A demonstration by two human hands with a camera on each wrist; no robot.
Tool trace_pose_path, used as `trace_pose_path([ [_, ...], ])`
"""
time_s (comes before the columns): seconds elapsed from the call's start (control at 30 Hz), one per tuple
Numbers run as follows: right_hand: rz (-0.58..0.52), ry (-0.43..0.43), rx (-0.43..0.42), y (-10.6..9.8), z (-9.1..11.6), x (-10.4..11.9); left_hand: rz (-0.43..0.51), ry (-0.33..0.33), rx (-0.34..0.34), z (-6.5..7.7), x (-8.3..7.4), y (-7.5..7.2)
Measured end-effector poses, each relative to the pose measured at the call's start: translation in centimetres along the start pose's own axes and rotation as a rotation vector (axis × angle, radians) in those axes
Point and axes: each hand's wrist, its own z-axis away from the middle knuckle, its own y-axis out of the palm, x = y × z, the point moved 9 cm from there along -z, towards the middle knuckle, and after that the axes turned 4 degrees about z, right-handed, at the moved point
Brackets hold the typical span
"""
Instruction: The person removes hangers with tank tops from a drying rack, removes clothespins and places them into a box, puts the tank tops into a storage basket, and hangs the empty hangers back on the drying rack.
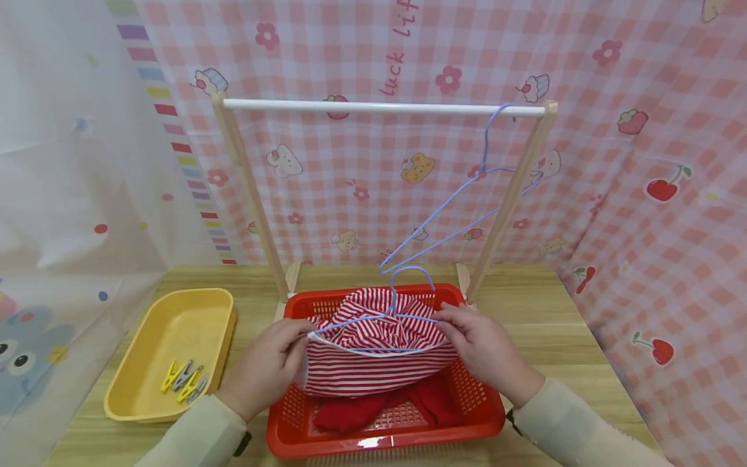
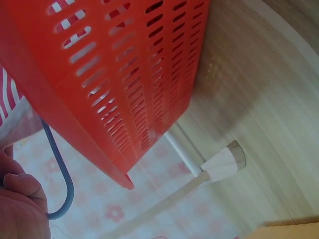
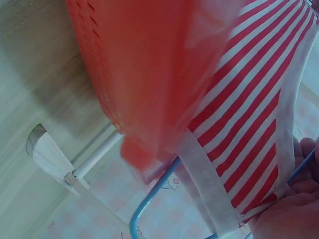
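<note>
A red-and-white striped garment (image 1: 379, 373) with a white neckline is spread on a blue wire hanger (image 1: 411, 316) above the basket. My left hand (image 1: 265, 370) pinches the garment and hanger at the left shoulder; a hanger end curves past the fingers in the left wrist view. At the other shoulder, my right hand (image 1: 487, 350) pinches the cloth and wire, and the striped cloth (image 3: 249, 124) hangs beside it in the right wrist view. Beneath lies a red basket (image 1: 385, 445) with dark red cloth (image 1: 350, 415) inside.
Behind the basket stands a wooden rack with a white rail (image 1: 373, 106). A second blue hanger (image 1: 434, 217) hangs at the rail's right end. To the left, a yellow tray (image 1: 134, 337) holds several yellow and grey clothespins (image 1: 185, 379).
</note>
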Motion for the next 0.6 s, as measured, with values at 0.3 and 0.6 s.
trace_pose_path([
  [0.3, 0.054, -0.017, 0.045, -0.05, -0.30, 0.45, 0.029, 0.009, 0.007, -0.11, 0.34, -0.01],
  [0.6, 0.068, -0.053, 0.133, -0.31, -1.01, 0.93, 0.032, 0.011, -0.011, -0.63, 0.08, -0.23],
])
